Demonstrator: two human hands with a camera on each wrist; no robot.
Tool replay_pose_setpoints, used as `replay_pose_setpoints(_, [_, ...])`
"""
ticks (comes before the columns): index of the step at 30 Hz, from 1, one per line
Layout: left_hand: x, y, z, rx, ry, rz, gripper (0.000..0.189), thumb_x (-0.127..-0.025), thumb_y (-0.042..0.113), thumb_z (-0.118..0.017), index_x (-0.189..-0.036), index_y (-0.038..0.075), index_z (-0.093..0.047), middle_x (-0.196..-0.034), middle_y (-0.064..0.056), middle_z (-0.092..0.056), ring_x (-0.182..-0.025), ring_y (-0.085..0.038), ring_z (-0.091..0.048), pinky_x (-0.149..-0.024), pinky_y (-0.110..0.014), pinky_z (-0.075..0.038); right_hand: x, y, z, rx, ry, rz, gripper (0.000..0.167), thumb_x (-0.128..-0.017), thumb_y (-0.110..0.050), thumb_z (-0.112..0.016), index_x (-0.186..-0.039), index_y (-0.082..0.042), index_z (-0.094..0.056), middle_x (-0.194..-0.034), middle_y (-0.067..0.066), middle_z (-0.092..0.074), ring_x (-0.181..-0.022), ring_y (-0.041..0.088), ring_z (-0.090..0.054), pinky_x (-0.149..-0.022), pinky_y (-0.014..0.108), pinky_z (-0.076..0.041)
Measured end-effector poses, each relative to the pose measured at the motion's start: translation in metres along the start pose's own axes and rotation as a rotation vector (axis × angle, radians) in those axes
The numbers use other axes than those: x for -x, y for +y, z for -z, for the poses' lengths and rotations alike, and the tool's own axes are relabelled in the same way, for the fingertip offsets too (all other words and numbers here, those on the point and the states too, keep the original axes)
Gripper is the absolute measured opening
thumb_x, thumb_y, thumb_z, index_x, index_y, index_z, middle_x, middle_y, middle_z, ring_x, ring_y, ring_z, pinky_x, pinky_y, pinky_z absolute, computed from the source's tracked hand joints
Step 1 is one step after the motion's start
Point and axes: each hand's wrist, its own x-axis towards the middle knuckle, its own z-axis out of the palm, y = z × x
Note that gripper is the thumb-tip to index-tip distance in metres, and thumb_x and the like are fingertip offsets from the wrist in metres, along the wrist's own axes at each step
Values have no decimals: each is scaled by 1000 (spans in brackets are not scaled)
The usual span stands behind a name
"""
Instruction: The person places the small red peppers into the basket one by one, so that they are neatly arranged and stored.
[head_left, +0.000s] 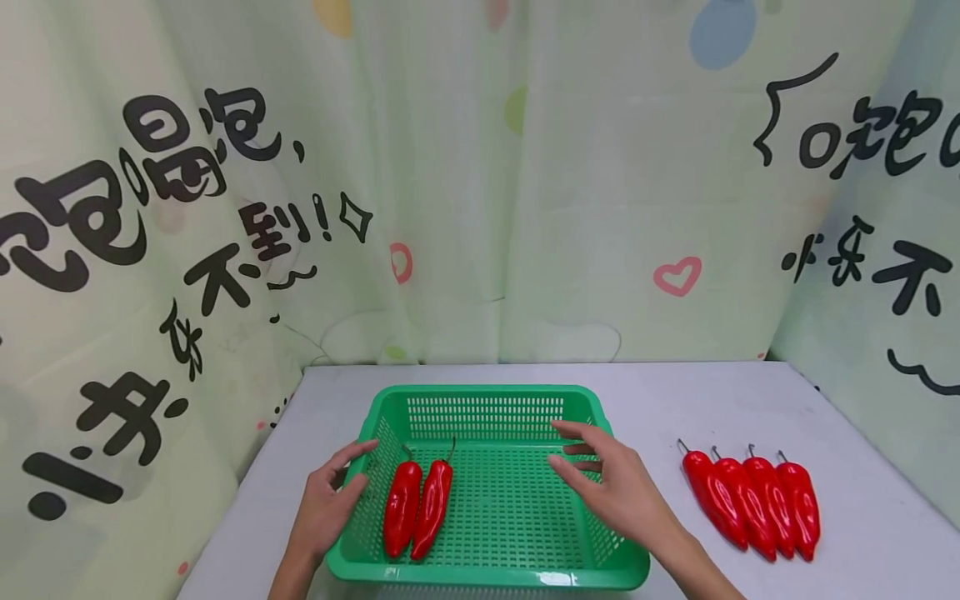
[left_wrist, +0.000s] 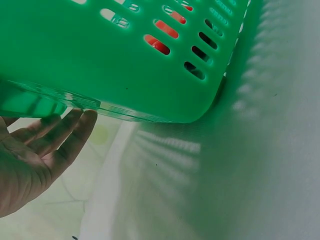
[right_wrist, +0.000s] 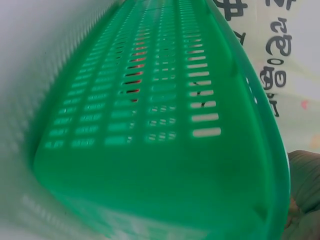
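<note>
A green plastic basket with slotted walls stands on the table. Two glossy red chili peppers, one on the left and one beside it, lie inside near its left wall, stems toward the back. My left hand is at the left rim with fingers extended; in the left wrist view its fingertips come right up to the basket's edge. Over the basket's right side, my right hand reaches in from the right, fingers spread and holding nothing. The right wrist view shows it partly hidden behind the rim.
To the right of the basket, several more red chili peppers lie side by side on the white table. A pale curtain with black lettering hangs behind the table and along both sides.
</note>
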Motion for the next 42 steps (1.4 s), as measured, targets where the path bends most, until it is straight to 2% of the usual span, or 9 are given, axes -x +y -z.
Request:
replay_pose_setpoints(9, [0, 0, -1, 21, 0, -8, 44, -94, 4, -55, -135, 11, -67, -152, -20, -50, -124, -40, -61, -74, -26, -55, 4, 9, 12, 50, 25, -20, 51, -94, -23, -74, -140, -7, -59, -130, 13, -67, -108, 31, -71, -83, 39, -61])
replay_pose_setpoints(16, [1, 1, 0, -1, 1, -7, 44, -94, 4, -55, -136, 11, -67, -153, -20, -50, -126, -41, -60, -77, -25, -54, 7, 13, 22, 79, 46, -42, 54, -92, -26, -75, -140, -6, -59, -129, 16, -67, -107, 32, -71, -81, 42, -61])
replay_pose_setpoints(20, [0, 1, 1, -26, -13, -46, 46, -93, 2, -55, -137, 10, -65, -160, -16, -42, -141, -41, -47, -95, -39, -53, 8, 17, 26, 101, 52, -68, 56, -92, -28, -76, -140, -7, -58, -130, 17, -67, -107, 33, -71, -80, 41, -62])
replay_pose_setpoints(22, [-1, 1, 2, -29, -30, -79, 46, -93, -1, -55, -138, 8, -64, -163, -13, -36, -148, -39, -38, -106, -50, -47, 9, 18, 28, 105, 58, -74, 56, -92, -29, -75, -140, -7, -58, -132, 17, -66, -108, 33, -71, -81, 41, -61])
replay_pose_setpoints(24, [-2, -1, 2, -29, -50, -111, 47, -94, -3, -54, -139, 6, -63, -166, -10, -31, -153, -36, -29, -113, -56, -37, 10, 20, 30, 111, 67, -74, 55, -93, -29, -75, -140, -6, -58, -133, 17, -66, -108, 33, -71, -81, 42, -61])
replay_pose_setpoints(26, [-2, -2, 3, -34, -69, -134, 47, -94, -4, -54, -139, 6, -63, -166, -7, -32, -153, -34, -27, -115, -54, -34, 12, 21, 32, 112, 78, -72, 54, -93, -30, -74, -139, -6, -58, -134, 17, -65, -109, 33, -71, -82, 43, -61])
replay_pose_setpoints(31, [-2, -3, 4, -54, -91, -162, 43, -95, -3, -55, -135, 9, -67, -161, -2, -41, -151, -28, -33, -111, -34, -38, 17, 23, 39, 114, 98, -79, 55, -93, -29, -74, -140, -6, -58, -135, 17, -65, -110, 35, -70, -82, 44, -61])
replay_pose_setpoints(36, [-2, -3, 5, -65, -88, -164, 43, -95, -3, -54, -134, 10, -68, -160, -1, -44, -150, -29, -36, -109, -34, -40, 21, 26, 46, 147, 109, -107, 56, -93, -26, -75, -141, -4, -56, -136, 20, -63, -110, 37, -70, -81, 43, -61])
replay_pose_setpoints(42, [-1, -4, 5, -54, -74, -178, 43, -94, -5, -54, -133, 6, -67, -159, -5, -45, -149, -32, -37, -103, -26, -44, 27, 32, 55, 162, 117, -155, 58, -93, -29, -74, -142, -4, -56, -137, 21, -62, -112, 38, -69, -80, 41, -62])
